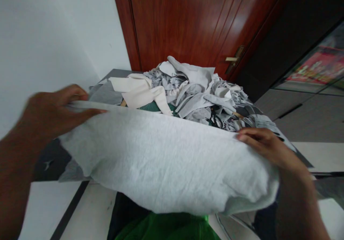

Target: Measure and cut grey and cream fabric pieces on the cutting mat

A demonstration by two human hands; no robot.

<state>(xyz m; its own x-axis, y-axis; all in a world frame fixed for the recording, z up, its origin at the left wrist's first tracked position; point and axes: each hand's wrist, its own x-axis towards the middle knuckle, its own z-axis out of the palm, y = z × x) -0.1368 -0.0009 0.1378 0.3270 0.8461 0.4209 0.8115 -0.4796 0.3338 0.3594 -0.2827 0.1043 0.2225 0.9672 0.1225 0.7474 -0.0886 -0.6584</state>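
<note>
Left hand [51,114] at 9 o'clock and right hand [268,146] at 3 are pinching cloth [166,161] by its top edge; it is hanging toward 6, scraps [197,75] lying at 12. Probably light, limp; best held near both ends.

This looks like a room in a home, doubling as a cloth workspace: a reddish wooden door [177,21] with a lever handle [233,59] stands beyond the table's [118,74] far edge, a plain white wall [67,28] by its far left corner, a glass-fronted cabinet [303,114] past its right edge, and fabric scraps [196,85] heap toward the far edge
</note>
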